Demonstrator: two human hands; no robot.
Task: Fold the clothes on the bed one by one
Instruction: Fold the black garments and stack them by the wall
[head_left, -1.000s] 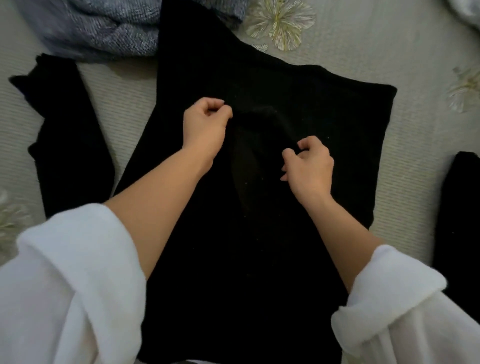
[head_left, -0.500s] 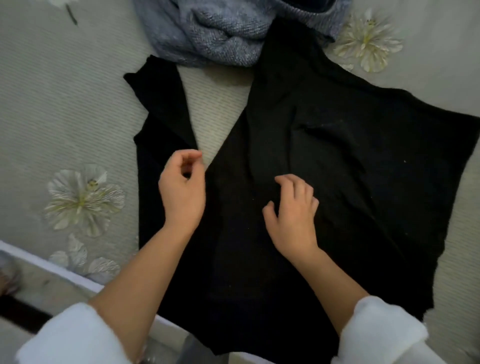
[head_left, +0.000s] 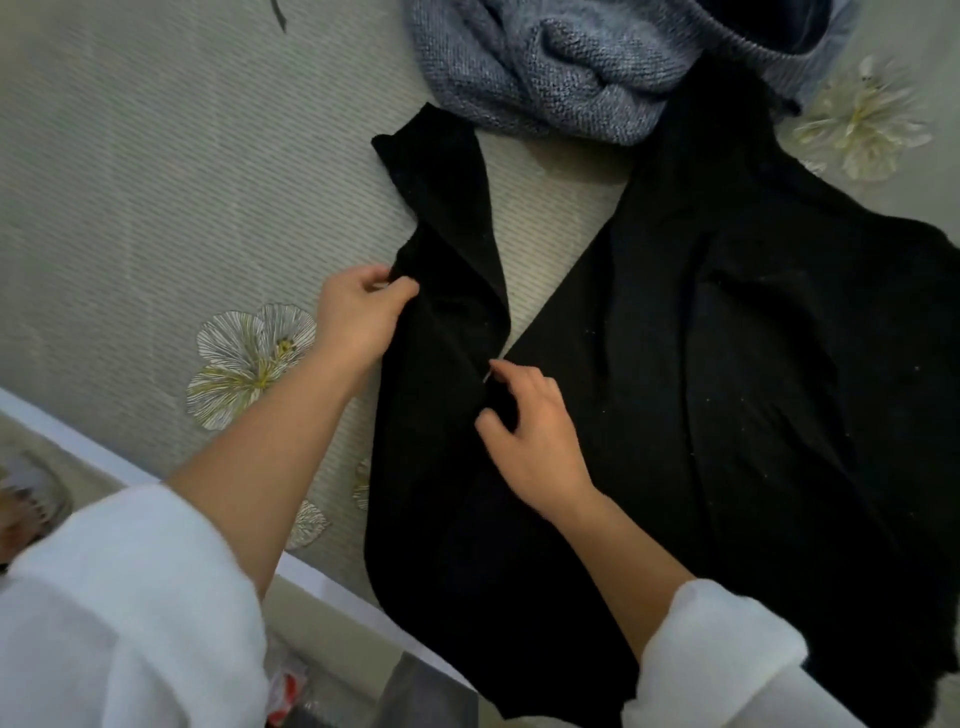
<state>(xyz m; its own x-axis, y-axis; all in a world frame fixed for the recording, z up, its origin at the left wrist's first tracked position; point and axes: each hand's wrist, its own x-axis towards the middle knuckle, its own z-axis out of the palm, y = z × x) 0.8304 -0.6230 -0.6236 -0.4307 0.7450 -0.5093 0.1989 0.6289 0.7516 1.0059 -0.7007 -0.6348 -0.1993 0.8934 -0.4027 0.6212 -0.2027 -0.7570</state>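
Black garment (head_left: 753, 364) lies spread flat on the bed (head_left: 156, 182), not yet folded; its sleeve (head_left: 447, 218) juts out on the near-left side. Your left hand (head_left: 358, 317) pinches the sleeve's outer edge, fingers closed on cloth. Your right hand (head_left: 530, 431) sits at the armpit seam, fingers curled; whether it grips fabric, cannot tell. Grey-blue knit (head_left: 561, 67) is bunched beyond the garment, unfolded. Judgement: early, first sleeve fold starting, the knit left.

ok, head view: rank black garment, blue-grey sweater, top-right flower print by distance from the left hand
1. Black garment: the left hand pinches its left edge.
2. Blue-grey sweater: bunched at the top, up and right.
3. Flower print: far top right, beyond the sweater.
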